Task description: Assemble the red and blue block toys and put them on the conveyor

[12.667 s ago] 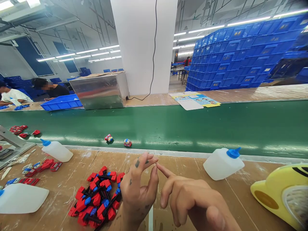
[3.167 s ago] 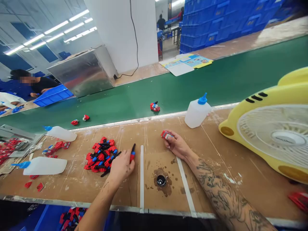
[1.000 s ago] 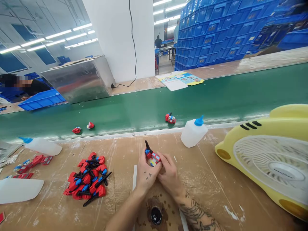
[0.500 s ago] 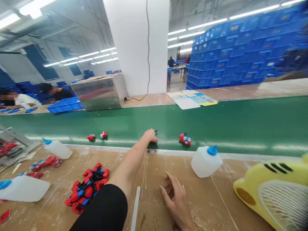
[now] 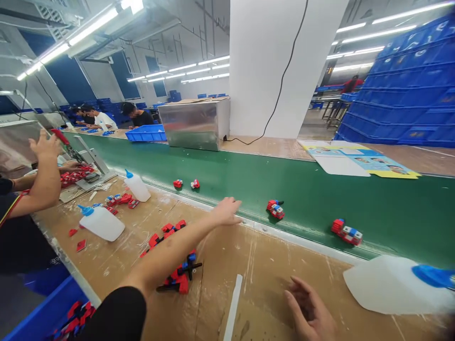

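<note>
A red, white and blue toy (image 5: 276, 210) with a black rod (image 5: 280, 202) lies on the green belt (image 5: 234, 175).

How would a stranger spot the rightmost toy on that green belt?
Find the wide green belt crossing the picture. Follow it right, towards the white bottle with a blue cap. The red, white and blue toy shows above that bottle's left end, farthest right of the belt's four toys.

Red/blue pile (image 5: 182, 284) pt-hidden by L forearm (image 5: 170, 246), btl (image 5: 387, 286) cut at R edge.

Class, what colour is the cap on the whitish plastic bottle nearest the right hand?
The cap is blue, showing best in the head view.
</note>
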Demonstrator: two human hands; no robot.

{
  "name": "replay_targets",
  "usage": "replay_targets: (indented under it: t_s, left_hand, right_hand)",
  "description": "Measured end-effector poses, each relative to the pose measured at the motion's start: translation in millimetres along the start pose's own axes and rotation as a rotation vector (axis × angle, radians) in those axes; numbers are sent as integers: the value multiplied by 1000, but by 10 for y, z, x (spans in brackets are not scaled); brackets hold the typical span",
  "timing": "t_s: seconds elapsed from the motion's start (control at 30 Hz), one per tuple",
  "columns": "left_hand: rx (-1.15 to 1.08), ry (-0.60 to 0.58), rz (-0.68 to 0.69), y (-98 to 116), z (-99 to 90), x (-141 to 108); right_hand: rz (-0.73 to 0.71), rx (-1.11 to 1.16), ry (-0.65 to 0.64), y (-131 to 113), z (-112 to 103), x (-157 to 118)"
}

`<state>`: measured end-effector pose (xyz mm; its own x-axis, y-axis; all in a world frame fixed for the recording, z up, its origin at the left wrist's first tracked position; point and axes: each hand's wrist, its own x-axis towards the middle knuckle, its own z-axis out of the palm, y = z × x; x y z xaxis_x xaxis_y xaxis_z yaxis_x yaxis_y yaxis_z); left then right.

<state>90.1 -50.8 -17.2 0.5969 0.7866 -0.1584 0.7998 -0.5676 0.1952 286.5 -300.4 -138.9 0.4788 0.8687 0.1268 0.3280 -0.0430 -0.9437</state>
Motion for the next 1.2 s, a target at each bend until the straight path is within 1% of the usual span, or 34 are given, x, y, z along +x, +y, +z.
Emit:
replay_targets:
  t_s: [0.1,0.17,0.23,0.27,0.3,0.33,0.37,0.43,0.47,0.5,0.57,0.63,0.67,0.7,0.73,0.77,0.8,0.87,0.9,0.93,0.97,1.0,1.07,1.13,1.2]
  left_hand:
    - [104,-70,-10,-583,-100,-687]
    - [151,-140,-12,-847,-82,-1018]
    - [178,-183,1,-973,-5,-1204]
    - [185,-190,13,-991,42,-1249]
    - [189,-188,25,-986,87,-1268]
    - [193,-182,37,-966,126,-1269]
    - [197,-172,47,-936,158,-1259]
    - [202,-155,60,-867,209,-1231]
    - [208,-141,76,-832,234,-1221]
    - [222,-110,119,-799,263,-1215]
    - [290,-1,287,-741,338,-1219]
    - [366,113,527,-699,419,-1239]
    - [383,150,639,-686,452,-1255]
    - [380,163,721,-679,476,-1273]
    - [367,168,758,-677,487,-1293]
    - [349,176,742,-679,485,-1314]
    - [333,191,665,-684,474,-1334]
    - [291,206,385,-695,437,-1365]
    - [254,182,235,-699,420,-1374]
    - [208,138,114,-699,411,-1375]
    - [163,82,38,-693,410,-1369]
    - [125,24,4,-682,417,-1356]
    - [74,-53,13,-640,448,-1310]
    - [38,-65,52,-576,481,-1250]
    - [-14,-50,84,-504,494,-1186]
  right_hand:
    - [70,40,-9,23,-24,22]
    - [76,18,-57,-29,-25,97]
    - [9,-48,-86,-173,47,251]
    - [-57,-85,-99,-281,134,362]
    - [-138,-119,-121,-410,263,492]
    - [-226,-146,-163,-553,439,639]
    - [-311,-175,-234,-704,662,800]
    - [-429,-241,-395,-999,1221,1146]
    - [-438,-308,-477,-1130,1536,1323]
    - [-417,-403,-528,-1246,1858,1497]
    - [-410,-455,-545,-1419,2465,1811]
    - [-425,-480,-528,-1520,2959,2048]
    - [-435,-484,-516,-1547,3150,2132]
    - [-444,-485,-504,-1561,3303,2194]
    - [-448,-481,-495,-1563,3419,2239]
    - [-449,-472,-491,-1556,3500,2270]
    - [-448,-456,-490,-1542,3548,2292]
    - [-456,-403,-501,-1498,3547,2310]
    - [-468,-364,-513,-1471,3494,2302]
    - [-484,-319,-528,-1443,3405,2276]
    - [-504,-271,-544,-1415,3277,2227]
    - [-522,-226,-557,-1389,3110,2148]
    - [-556,-148,-564,-1341,2669,1895]
    - [-595,-39,-562,-1307,2140,1531]
    - [-629,183,-578,-1292,1609,1117]
